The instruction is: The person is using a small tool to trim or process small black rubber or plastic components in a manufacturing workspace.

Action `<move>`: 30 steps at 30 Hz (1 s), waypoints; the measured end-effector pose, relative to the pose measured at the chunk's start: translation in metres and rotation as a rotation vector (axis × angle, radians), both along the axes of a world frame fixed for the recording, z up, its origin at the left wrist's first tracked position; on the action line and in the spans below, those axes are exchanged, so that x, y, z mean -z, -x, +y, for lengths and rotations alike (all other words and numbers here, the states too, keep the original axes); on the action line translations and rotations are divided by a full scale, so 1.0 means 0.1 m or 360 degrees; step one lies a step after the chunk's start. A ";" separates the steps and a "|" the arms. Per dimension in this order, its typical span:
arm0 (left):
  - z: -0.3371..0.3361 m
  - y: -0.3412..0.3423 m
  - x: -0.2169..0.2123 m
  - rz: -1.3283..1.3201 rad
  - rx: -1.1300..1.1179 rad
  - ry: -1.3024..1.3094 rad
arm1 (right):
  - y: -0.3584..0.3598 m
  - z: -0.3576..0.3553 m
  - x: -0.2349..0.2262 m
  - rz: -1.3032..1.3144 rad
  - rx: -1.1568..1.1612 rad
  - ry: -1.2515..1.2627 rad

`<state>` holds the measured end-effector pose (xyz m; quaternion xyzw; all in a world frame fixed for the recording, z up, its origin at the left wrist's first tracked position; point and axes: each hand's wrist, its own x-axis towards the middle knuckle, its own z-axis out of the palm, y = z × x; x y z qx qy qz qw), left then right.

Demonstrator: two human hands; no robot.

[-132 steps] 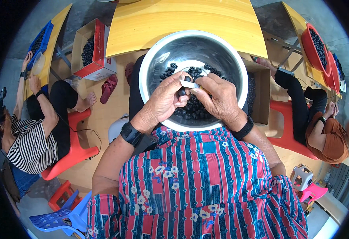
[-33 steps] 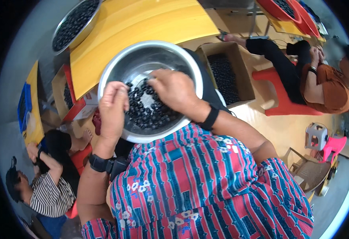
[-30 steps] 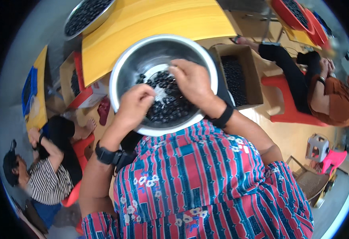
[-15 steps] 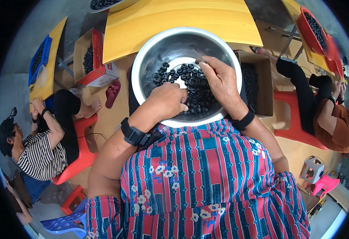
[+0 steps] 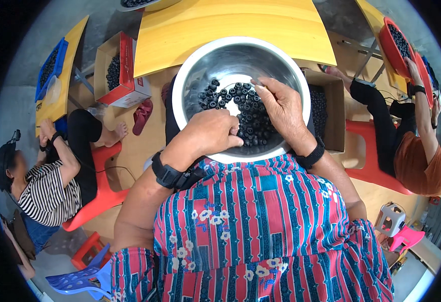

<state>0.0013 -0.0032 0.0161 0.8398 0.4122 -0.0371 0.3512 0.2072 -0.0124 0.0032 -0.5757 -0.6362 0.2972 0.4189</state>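
In silver bowl (image 5: 240,56): small black parts (image 5: 254,121), rounded, ring-topped.

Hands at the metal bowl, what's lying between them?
In the head view, small black pieces inside the metal bowl lie between left hand and right hand.

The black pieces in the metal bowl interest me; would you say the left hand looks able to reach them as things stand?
Probably yes: the left hand is over the metal bowl, close beside some black pieces, and the right hand, farther right, seems to leave the way free.
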 end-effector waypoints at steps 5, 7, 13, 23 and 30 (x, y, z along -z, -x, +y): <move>0.09 0.07 0.06 -0.0124 0.0197 0.0060 | 0.03 0.02 0.01 -0.0009 -0.0028 0.0021; 0.03 0.01 0.11 -0.0091 0.0168 -0.0031 | 0.02 0.03 0.03 -0.0146 -0.0046 -0.0027; 0.16 -0.14 0.21 0.0039 -0.0401 -0.0806 | 0.04 0.03 -0.07 -0.0031 0.0018 0.0058; 0.06 -0.36 0.18 -0.0504 0.0240 0.0742 | 0.05 0.00 -0.15 0.0356 0.0168 -0.0076; 0.05 -0.29 0.17 -0.0513 -0.0155 0.0068 | 0.04 0.02 -0.15 0.0333 0.0133 -0.0182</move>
